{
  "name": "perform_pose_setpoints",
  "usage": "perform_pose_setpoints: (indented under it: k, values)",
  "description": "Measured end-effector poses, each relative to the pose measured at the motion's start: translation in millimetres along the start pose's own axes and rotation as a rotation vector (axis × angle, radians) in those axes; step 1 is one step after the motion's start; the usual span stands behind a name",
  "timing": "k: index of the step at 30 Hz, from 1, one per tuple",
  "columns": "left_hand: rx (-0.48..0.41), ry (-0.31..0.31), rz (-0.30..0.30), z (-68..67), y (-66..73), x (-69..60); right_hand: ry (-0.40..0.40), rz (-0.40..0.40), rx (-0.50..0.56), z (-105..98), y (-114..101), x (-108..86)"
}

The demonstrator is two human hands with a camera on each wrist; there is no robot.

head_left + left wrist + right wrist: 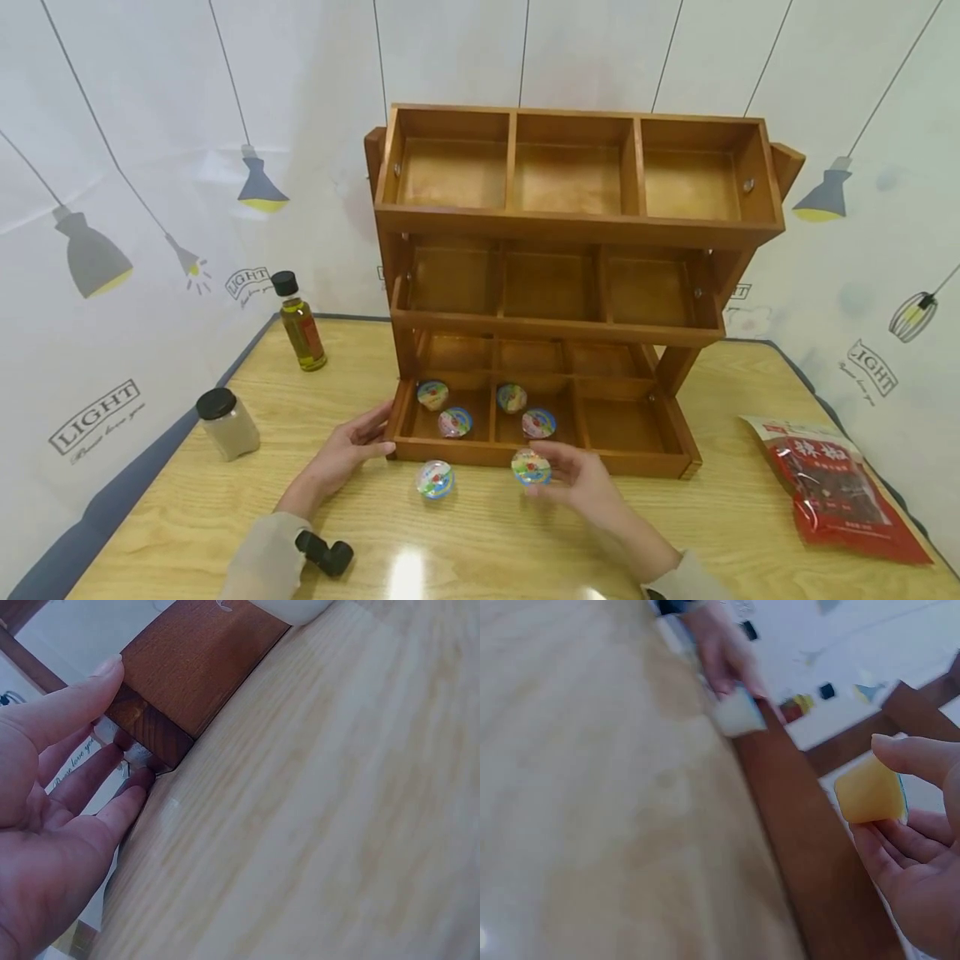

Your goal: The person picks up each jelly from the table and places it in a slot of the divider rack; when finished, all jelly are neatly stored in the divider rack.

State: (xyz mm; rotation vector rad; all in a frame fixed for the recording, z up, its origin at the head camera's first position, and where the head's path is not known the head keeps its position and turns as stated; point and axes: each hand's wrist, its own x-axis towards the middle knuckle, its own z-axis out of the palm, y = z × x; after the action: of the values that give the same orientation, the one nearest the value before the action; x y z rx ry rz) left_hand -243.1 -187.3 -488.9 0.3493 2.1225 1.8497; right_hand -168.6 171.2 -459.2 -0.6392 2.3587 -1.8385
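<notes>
My right hand [585,487] pinches a jelly cup [531,467] between thumb and fingers, just in front of the wooden rack's [540,457] bottom tray. Seen from the right wrist, that cup [870,791] is yellow and tapered. My left hand [347,454] grips the rack's lower left front corner, thumb on the front board [202,660] and fingers round the side. On the table between the hands is a whitish jelly cup [435,480] with a printed lid. Two cups, one of them pink [455,422], lie in the left bottom compartment; two more, including another pink one [538,423], lie in the middle one.
The rack's upper tiers [577,221] rise behind the hands. An oil bottle [302,325] and a black-lidded jar [228,423] stand at the left of the table. A red food bag [832,487] lies on the right. A printed wall covering surrounds the table.
</notes>
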Motion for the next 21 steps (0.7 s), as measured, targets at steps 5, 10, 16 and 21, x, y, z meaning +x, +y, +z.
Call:
perform_pose_setpoints:
  k: [5, 10, 16, 21]
  values:
    - [-0.011, 0.000, -0.003, 0.1, 0.5, -0.2, 0.147, 0.050, -0.011, -38.1, -9.4, 2.5]
    - [0.003, -0.010, 0.005, 0.2, 0.0, 0.0, 0.317, 0.245, -0.110, -70.7, -5.0, 9.4]
    - [-0.001, -0.008, 0.001, -0.1, -0.7, -0.7, 0.329, 0.387, -0.246, -90.5, 9.5, 22.0]
    - [0.001, -0.017, 0.016, -1.0, -1.0, -0.8, 0.275, 0.423, -0.366, -93.1, 18.8, 33.0]
